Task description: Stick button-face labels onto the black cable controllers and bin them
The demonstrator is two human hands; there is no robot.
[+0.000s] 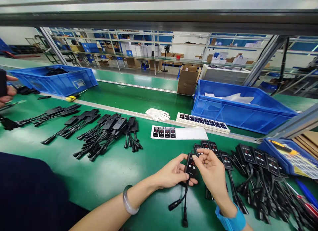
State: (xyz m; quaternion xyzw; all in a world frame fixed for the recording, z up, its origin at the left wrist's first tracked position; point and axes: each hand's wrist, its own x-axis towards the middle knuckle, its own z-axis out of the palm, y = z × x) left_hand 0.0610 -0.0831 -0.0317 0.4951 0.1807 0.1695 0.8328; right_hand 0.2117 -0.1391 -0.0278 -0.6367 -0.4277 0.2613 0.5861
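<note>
My left hand (171, 173) is closed around a small black controller (191, 166) with two short cables hanging from its lower end. A dark label with red marks and pale buttons covers its face. The thumb and fingertips of my right hand (211, 168) are pinched at the controller's upper edge. Just beyond my hands lies a white label sheet (190, 133) carrying several dark labels along its left side. Labelled controllers (259, 158) with cables are heaped to the right; black controllers without visible labels (119, 125) lie in bunches to the left.
A stack of label sheets (202, 122) and a white glove (157, 114) lie farther back. Blue bins stand at back right (238, 113) and back left (57, 82). A smaller blue tray (285, 158) holds a yellow cutter. At the left edge, a co-worker's hand (8, 91) holds something black.
</note>
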